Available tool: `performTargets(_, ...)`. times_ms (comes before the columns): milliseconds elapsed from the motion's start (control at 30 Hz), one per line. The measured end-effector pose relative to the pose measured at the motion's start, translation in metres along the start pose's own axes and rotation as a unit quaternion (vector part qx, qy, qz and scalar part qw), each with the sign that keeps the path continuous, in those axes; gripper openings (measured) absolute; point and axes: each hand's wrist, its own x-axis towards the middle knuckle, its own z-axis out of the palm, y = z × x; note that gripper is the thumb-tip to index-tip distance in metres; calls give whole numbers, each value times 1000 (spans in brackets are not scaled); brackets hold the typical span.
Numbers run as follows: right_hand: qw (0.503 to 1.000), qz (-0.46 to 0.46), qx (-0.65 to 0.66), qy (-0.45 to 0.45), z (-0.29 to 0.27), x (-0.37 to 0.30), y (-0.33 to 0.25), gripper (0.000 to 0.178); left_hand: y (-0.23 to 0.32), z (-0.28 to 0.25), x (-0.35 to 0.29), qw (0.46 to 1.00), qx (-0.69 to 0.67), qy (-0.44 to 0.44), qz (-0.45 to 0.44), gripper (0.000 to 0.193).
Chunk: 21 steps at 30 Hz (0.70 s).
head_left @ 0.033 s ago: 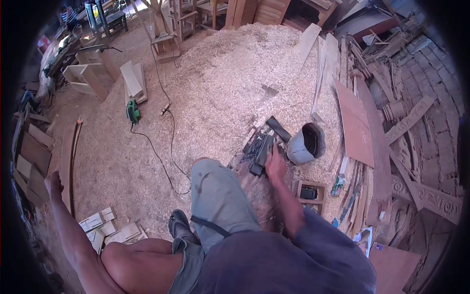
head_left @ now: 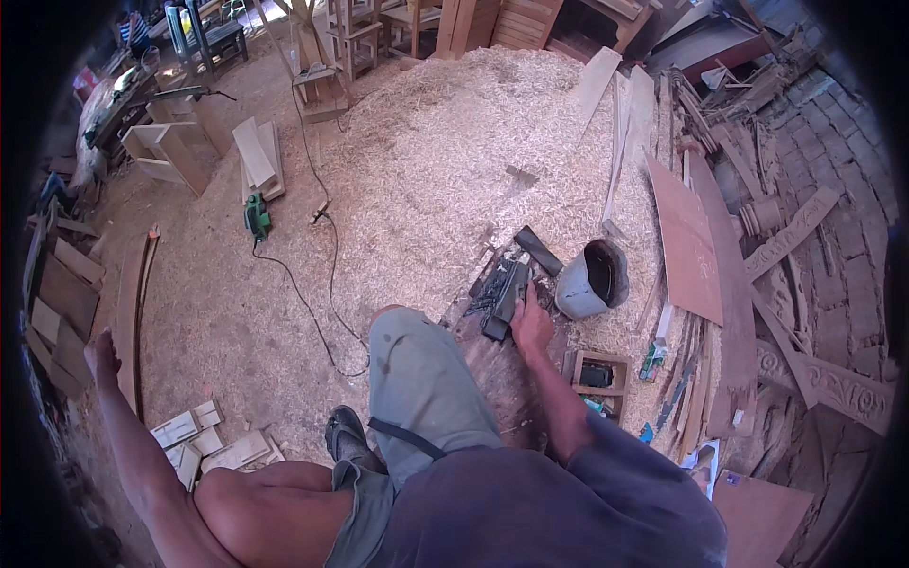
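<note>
My right hand (head_left: 532, 327) is closed around the near side of a dark, narrow block (head_left: 511, 289), with a finger stretched along it. What kind of block it is I cannot make out. A heap of small, slim dark pieces (head_left: 488, 289) lies against its left side. Just beyond is another dark flat bar (head_left: 538, 250). To the right of the hand stands a grey bucket (head_left: 579, 289) with a dark inside. Out at the far left, my left hand (head_left: 104, 357) hangs away from these things, its fingers curled and nothing visible in them.
Wood shavings (head_left: 426, 161) cover much of the ground. A green power planer (head_left: 257, 217) with a trailing black cord (head_left: 294, 284) lies ahead on the left. A small wooden box (head_left: 615, 374) stands nearer on the right. Boards (head_left: 686, 237) and carved pieces (head_left: 838, 388) pile up at right.
My right hand and the dark block have shifted very slightly. Turquoise now shows in the wooden box beside my right arm. My left hand looks the same.
</note>
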Motion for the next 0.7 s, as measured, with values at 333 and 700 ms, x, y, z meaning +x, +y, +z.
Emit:
performTargets(333, 996, -38, -18, 74, 9, 12, 7, 51, 10, 7, -17, 998, -27, 12, -57, 33)
performTargets(700, 996, -60, -11, 67, -1, 10, -4, 47, -16, 4, 0, 993, -81, -9, -80, 27)
